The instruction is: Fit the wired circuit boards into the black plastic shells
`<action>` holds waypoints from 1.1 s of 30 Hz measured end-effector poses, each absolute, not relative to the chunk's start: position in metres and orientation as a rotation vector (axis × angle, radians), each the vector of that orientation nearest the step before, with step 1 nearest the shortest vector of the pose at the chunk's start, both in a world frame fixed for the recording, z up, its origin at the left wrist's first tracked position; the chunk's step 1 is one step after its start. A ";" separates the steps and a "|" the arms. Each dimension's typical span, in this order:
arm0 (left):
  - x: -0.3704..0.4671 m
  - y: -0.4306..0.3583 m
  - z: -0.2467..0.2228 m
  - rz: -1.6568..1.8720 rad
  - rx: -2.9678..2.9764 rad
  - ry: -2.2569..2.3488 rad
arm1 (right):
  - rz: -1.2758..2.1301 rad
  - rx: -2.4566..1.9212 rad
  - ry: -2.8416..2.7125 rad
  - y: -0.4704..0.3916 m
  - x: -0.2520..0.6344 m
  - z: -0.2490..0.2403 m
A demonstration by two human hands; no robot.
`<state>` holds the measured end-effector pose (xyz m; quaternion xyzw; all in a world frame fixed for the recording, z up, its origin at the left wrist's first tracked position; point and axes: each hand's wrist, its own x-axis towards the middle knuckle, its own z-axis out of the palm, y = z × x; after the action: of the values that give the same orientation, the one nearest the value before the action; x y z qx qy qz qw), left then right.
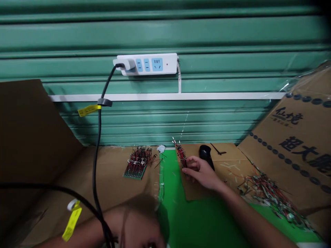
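A bundle of thin red and black wired parts [181, 154] stands tilted near the back centre, with the fingers of my right hand [198, 170] closed around its lower end. My left hand [141, 229] is blurred at the bottom edge, and its fingers are mostly cut off and hidden. Ahead of it, on brown cardboard, lies a green circuit board panel [134, 174] with several red and black wires standing on it. More loose wires [152, 156] lie at its right side.
A black mouse-like object [205, 154] sits behind my right hand. A wire pile [271, 194] lies at the right. Black cables [96, 155] hang from a white power strip [168, 64] at the left. Cardboard walls [300, 144] stand at both sides.
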<state>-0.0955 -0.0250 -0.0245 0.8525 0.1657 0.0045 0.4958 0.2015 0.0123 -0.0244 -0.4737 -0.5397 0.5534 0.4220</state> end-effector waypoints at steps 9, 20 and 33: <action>-0.025 0.053 -0.013 0.414 1.511 0.815 | 1.364 -1.115 -1.314 0.015 0.192 -0.030; -0.011 0.061 -0.027 0.847 1.258 0.766 | 1.168 -1.292 -1.339 0.009 0.178 -0.039; -0.010 0.066 -0.032 0.831 1.387 0.782 | 1.121 -1.299 -1.463 0.012 0.193 -0.039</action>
<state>-0.0096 0.0656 -0.0319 0.6039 0.3405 0.3619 0.6232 0.1933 0.0122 -0.0387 -0.5204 -0.5862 0.4492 0.4287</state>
